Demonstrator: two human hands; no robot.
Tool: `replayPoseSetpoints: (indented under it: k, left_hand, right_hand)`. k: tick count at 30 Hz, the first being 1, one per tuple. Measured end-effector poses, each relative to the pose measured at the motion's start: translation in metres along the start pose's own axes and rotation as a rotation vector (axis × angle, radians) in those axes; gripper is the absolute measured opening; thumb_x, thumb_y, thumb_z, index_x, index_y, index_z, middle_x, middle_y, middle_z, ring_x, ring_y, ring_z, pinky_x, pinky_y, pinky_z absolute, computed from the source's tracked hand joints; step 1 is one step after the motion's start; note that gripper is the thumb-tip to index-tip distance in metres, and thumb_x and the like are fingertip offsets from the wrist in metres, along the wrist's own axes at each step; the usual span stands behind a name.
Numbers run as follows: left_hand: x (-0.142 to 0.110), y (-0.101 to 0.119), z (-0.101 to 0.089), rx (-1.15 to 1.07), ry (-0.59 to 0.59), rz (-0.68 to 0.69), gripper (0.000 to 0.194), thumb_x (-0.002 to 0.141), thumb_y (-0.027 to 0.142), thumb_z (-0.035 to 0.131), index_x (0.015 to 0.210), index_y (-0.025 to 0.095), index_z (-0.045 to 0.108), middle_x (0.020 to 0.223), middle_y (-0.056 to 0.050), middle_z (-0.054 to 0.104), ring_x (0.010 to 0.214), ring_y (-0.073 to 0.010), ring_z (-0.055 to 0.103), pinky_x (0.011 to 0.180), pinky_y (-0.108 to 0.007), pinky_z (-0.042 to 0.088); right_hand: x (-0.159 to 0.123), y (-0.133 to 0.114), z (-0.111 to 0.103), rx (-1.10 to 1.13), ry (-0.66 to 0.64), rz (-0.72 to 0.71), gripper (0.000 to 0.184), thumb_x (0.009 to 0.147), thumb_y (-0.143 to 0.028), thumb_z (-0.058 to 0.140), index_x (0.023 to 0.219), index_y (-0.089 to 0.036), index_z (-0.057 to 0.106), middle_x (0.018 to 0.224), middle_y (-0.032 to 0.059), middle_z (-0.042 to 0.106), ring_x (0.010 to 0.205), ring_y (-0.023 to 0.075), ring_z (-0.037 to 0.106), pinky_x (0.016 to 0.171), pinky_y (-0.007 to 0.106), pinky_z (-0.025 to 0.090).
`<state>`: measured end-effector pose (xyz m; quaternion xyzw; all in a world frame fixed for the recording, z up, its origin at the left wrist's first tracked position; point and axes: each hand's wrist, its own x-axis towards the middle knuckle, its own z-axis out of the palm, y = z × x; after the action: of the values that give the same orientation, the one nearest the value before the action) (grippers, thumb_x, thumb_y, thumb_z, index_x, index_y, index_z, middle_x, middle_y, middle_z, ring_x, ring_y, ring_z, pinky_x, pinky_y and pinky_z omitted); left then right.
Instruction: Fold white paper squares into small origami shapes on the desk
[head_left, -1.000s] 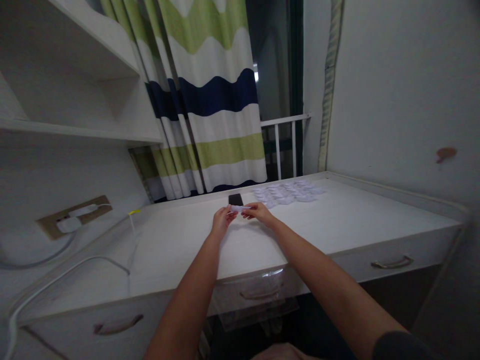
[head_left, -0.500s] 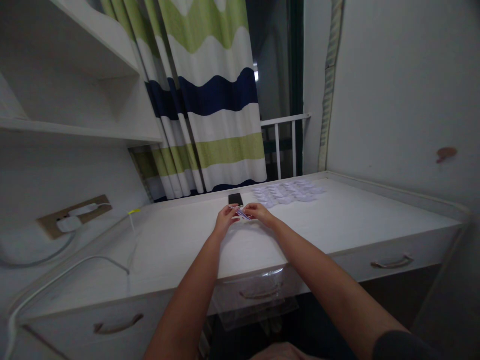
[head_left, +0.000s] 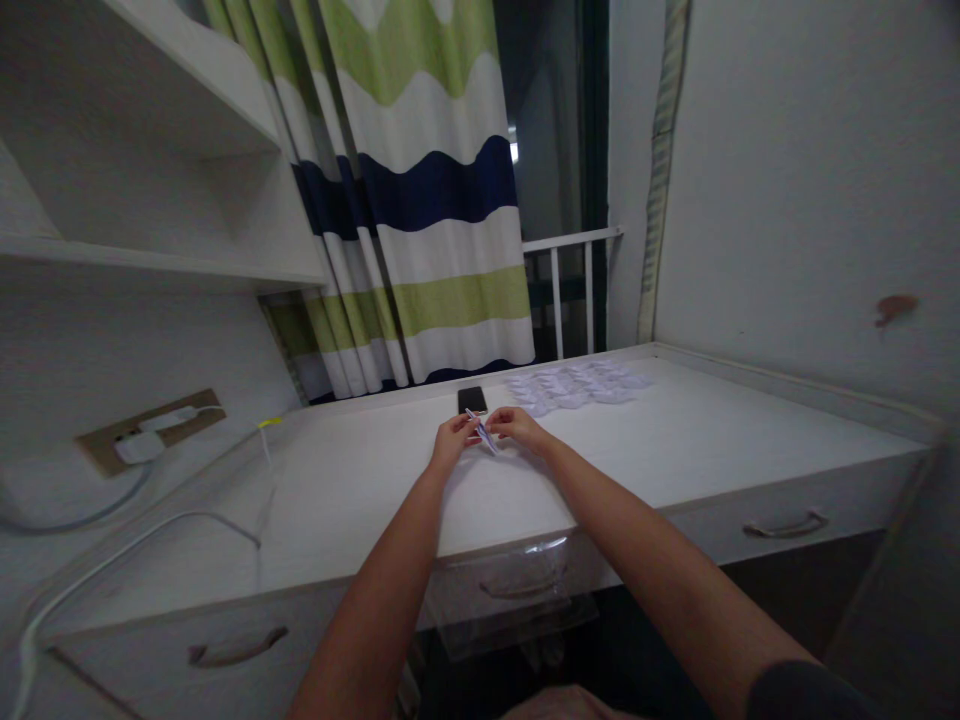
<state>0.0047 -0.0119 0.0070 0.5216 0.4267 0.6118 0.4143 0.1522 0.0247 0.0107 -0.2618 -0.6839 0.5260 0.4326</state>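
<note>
Both my hands meet above the white desk [head_left: 675, 440], pinching one small pale packet [head_left: 481, 432] with a blue-purple mark between them. My left hand [head_left: 452, 441] grips its left end with closed fingers. My right hand [head_left: 516, 427] holds the right end, fingers also closed. The packet is tilted, its left end higher. Just behind my hands a black phone [head_left: 472, 399] lies flat on the desk. Further right at the back a spread of several similar white packets [head_left: 577, 385] covers part of the desk.
Shelves [head_left: 150, 260] overhang the desk on the left. A wall socket with a white plug [head_left: 146, 436] and a white cable [head_left: 135, 540] sit at the left. A striped curtain [head_left: 427, 200] hangs behind. Desk drawers with handles [head_left: 787, 524] face me below.
The packet lay level between my fingers a second ago; it is now twisted and tilted, showing its blue-purple mark. My hands have stayed nearly in place.
</note>
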Motion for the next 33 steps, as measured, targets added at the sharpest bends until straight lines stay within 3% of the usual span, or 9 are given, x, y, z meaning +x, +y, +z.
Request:
replayPoseSetpoints:
  k: [13,24,33]
  left_hand:
    - [-0.007,0.007,0.006,-0.003,-0.088,-0.05,0.036,0.059,0.034,0.068,0.088,0.013,0.064,0.073,-0.005,0.063,0.061,-0.013,0.058,0.055,-0.026,0.049]
    - [-0.009,0.009,0.006,-0.162,-0.185,-0.064,0.033,0.062,0.027,0.063,0.092,0.014,0.063,0.078,-0.006,0.064,0.07,-0.0153,0.059,0.067,-0.031,0.047]
    - [-0.006,0.006,0.005,-0.232,-0.181,-0.075,0.031,0.06,0.024,0.06,0.089,0.013,0.064,0.079,-0.007,0.064,0.068,-0.0146,0.057,0.062,-0.027,0.045]
  right_hand:
    - [-0.003,0.002,0.004,0.143,-0.089,0.043,0.015,0.055,-0.022,0.065,0.061,-0.015,0.053,0.056,-0.0027,0.054,0.049,0.0064,0.047,0.048,0.019,0.035]
    - [-0.006,-0.008,0.006,0.294,-0.078,0.063,0.014,0.056,-0.023,0.064,0.064,-0.015,0.055,0.069,-0.0002,0.059,0.061,0.009,0.052,0.059,0.022,0.041]
    - [-0.003,-0.002,0.003,0.436,-0.139,0.09,0.015,0.058,-0.021,0.063,0.071,-0.016,0.057,0.067,-0.001,0.06,0.061,0.0094,0.054,0.063,0.023,0.041]
